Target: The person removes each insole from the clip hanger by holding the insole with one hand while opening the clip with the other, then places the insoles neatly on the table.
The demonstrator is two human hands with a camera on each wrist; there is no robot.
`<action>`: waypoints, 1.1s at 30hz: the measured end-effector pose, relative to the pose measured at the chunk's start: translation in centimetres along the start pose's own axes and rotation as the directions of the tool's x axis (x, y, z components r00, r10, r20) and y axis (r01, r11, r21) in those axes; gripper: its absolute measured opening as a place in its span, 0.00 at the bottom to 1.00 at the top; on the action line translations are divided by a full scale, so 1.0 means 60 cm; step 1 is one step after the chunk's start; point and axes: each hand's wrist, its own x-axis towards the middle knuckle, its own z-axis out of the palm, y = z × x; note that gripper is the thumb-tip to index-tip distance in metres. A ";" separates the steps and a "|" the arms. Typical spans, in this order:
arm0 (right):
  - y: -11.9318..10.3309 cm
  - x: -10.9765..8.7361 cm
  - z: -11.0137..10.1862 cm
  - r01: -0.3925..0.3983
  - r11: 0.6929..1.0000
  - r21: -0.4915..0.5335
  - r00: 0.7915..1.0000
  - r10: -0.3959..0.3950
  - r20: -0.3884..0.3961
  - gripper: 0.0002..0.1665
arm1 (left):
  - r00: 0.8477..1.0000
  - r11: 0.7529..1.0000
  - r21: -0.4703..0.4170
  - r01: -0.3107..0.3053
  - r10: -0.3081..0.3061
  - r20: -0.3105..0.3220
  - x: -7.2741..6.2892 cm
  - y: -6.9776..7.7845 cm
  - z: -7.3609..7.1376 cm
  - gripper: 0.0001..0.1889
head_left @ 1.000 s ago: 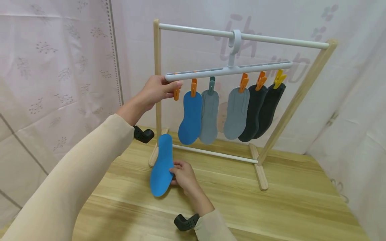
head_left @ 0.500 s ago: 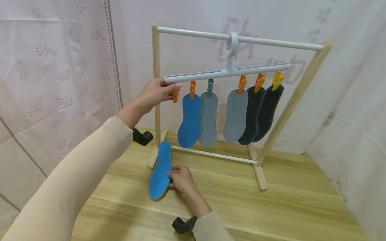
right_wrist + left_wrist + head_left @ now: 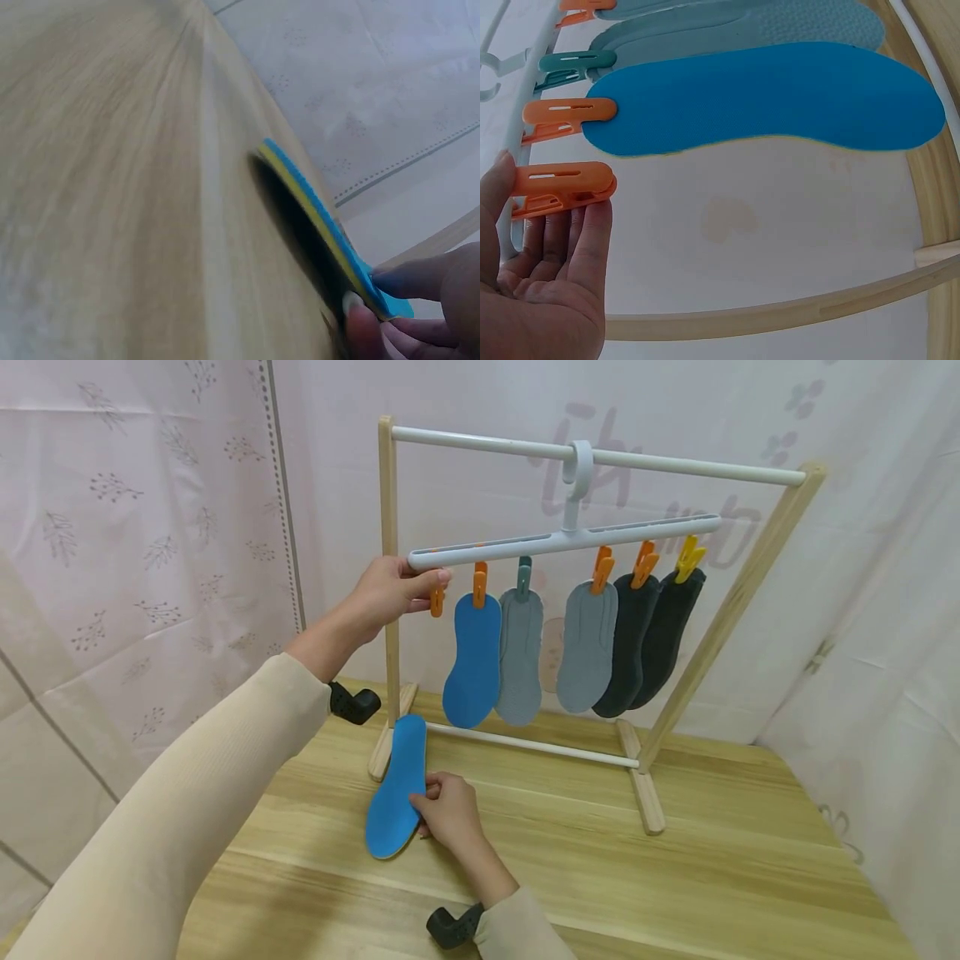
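Observation:
My left hand [image 3: 390, 587] is up at the left end of a white hanger [image 3: 510, 545], pinching an orange clothespin [image 3: 564, 186] between thumb and fingers. Nothing hangs from that clothespin. Low over the table, my right hand [image 3: 450, 810] grips a blue insole [image 3: 397, 793] by its right edge, thumb on the blue face and fingers behind. From the right wrist the insole shows edge-on, with a yellow layer [image 3: 319, 217] under the blue. A second blue insole [image 3: 472, 668] hangs from another orange clothespin [image 3: 480, 585] just right of my left hand.
Grey insoles [image 3: 519, 660] and black insoles [image 3: 663, 643] hang further right from green, orange and yellow clothespins. The hanger hooks over the top rail [image 3: 487, 442] of a wooden rack. Its feet [image 3: 642, 777] stand on the wooden table [image 3: 570, 868], with curtains behind.
My right hand has lowered the blue insole a little and tilted it leftward, its thumb now further onto the blue face. The left hand stays on its clothespin.

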 end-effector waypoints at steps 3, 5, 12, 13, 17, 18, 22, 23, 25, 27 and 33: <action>0.001 -0.001 -0.001 0.035 0.992 -0.119 0.998 -0.040 -0.045 0.21 | 1.000 1.000 -0.002 -0.001 0.001 0.003 0.000 0.001 0.002 0.22; 0.001 -0.001 -0.002 0.044 0.985 -0.167 0.997 -0.055 -0.060 0.22 | 1.000 1.000 0.001 0.001 -0.001 0.004 0.001 0.002 0.002 0.22; 0.001 -0.004 -0.002 0.072 0.958 -0.276 0.994 -0.092 -0.058 0.20 | 1.000 1.000 -0.002 0.002 -0.002 0.007 0.001 0.002 -0.001 0.22; 0.001 -0.004 -0.002 0.074 0.957 -0.279 0.994 -0.094 -0.057 0.20 | 1.000 1.000 -0.003 0.001 -0.001 0.008 0.001 0.002 -0.001 0.22; -0.002 -0.005 -0.004 0.073 0.959 -0.274 0.995 -0.089 -0.045 0.21 | 1.000 1.000 0.005 -0.006 0.006 0.012 0.002 0.001 -0.004 0.23; -0.002 -0.004 -0.006 0.075 0.959 -0.273 0.995 -0.090 -0.043 0.21 | 1.000 1.000 0.004 -0.007 0.007 0.011 0.002 0.001 -0.004 0.22; -0.006 -0.002 -0.010 0.077 0.957 -0.280 0.995 -0.091 -0.035 0.21 | 1.000 1.000 0.001 -0.007 0.007 0.008 0.003 0.001 -0.006 0.22; -0.006 -0.002 -0.011 0.084 0.955 -0.285 0.994 -0.099 -0.039 0.21 | 1.000 1.000 0.001 -0.006 0.006 0.008 0.003 0.001 -0.006 0.22; -0.010 -0.001 -0.017 0.086 0.956 -0.280 0.993 -0.104 -0.049 0.21 | 1.000 1.000 0.004 -0.005 0.005 0.014 0.004 0.002 -0.007 0.23; -0.014 0.001 -0.025 0.097 0.960 -0.263 0.991 -0.116 -0.060 0.21 | 1.000 1.000 0.011 -0.004 0.003 0.019 0.004 0.002 -0.008 0.23; -0.039 0.009 -0.066 0.124 0.986 -0.113 0.983 -0.137 -0.120 0.22 | 0.999 0.999 0.033 -0.012 0.011 0.033 0.002 0.005 -0.010 0.23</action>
